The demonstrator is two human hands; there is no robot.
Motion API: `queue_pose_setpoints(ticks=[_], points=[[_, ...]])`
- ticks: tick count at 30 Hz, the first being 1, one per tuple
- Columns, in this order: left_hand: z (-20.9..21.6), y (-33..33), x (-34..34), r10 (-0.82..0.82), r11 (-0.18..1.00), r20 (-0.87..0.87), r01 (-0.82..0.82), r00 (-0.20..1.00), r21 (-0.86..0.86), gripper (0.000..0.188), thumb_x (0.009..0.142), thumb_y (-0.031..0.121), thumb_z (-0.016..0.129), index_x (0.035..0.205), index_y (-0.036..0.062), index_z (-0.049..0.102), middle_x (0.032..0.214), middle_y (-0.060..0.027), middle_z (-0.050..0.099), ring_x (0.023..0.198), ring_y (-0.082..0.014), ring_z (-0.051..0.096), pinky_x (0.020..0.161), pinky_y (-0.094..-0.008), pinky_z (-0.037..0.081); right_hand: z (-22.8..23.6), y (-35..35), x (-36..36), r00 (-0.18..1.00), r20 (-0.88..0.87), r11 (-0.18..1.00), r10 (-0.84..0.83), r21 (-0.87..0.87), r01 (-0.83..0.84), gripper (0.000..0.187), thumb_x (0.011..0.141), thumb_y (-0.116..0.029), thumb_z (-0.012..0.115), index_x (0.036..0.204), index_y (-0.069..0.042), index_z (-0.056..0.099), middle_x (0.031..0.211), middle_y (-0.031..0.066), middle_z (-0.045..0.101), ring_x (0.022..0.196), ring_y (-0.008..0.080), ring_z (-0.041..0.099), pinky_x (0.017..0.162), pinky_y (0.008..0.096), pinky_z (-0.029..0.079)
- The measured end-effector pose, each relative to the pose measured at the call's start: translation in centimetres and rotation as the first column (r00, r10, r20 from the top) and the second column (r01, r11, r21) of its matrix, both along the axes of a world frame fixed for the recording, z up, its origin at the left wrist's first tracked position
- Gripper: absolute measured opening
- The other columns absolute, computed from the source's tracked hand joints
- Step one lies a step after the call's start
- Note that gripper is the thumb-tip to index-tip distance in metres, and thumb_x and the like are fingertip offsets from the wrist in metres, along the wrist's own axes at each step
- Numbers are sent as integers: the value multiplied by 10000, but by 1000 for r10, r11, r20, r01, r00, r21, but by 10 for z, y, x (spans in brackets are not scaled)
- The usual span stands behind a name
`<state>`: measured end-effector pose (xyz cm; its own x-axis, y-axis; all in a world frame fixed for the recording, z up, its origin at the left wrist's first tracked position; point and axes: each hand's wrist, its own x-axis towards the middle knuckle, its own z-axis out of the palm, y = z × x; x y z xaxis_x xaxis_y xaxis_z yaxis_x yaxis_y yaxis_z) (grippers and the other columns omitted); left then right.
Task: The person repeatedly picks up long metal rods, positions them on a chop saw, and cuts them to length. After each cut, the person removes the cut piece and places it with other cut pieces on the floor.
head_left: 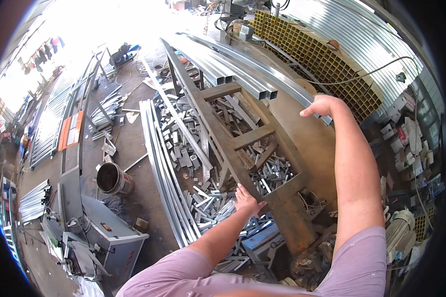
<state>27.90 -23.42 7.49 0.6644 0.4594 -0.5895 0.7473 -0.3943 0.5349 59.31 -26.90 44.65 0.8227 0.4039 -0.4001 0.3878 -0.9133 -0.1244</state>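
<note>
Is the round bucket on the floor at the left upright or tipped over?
Upright. The bucket stands on the floor with its open mouth facing up, dark inside; whether it holds anything cannot be told.

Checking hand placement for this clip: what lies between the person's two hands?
In the head view, between the left hand and right hand runs the rusty steel frame, its crossbars open over a heap of short metal offcuts below.
</note>
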Motion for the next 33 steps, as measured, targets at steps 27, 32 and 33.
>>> queue_pose_setpoints(ticks=[27, 32, 33], points=[[85, 129, -37, -195, 871, 289, 29, 937, 491, 1226, 799, 356, 885, 1703, 5, 135, 1738, -245, 258, 1623, -377, 261, 1331, -427, 260, -189, -67, -283, 978, -30, 946, -208, 249, 209, 778, 740, -392, 888, 1367, -33, 600, 1340, 253, 709, 1256, 418, 682, 1079, 505, 549], [140, 144, -16, -647, 481, 203, 187, 735, 856, 976, 816, 79, 716, 1685, 54, 271, 1728, -203, 310, 1631, -349, 264, 1332, -466, 235, -172, -161, -377, 975, -56, 957, -213, 190, 220, 672, 799, -378, 828, 1314, -31, 569, 1250, 269, 730, 1173, 453, 707, 1004, 524, 575], [152, 142, -11, -720, 361, 104, 242, 686, 900, 954, 829, 100, 723, 1683, 79, 298, 1733, -187, 313, 1634, -338, 265, 1333, -469, 238, -166, -182, -398, 976, -48, 961, -213, 170, 218, 664, 802, -379, 832, 1294, -26, 561, 1220, 275, 737, 1148, 462, 714, 986, 530, 580]])
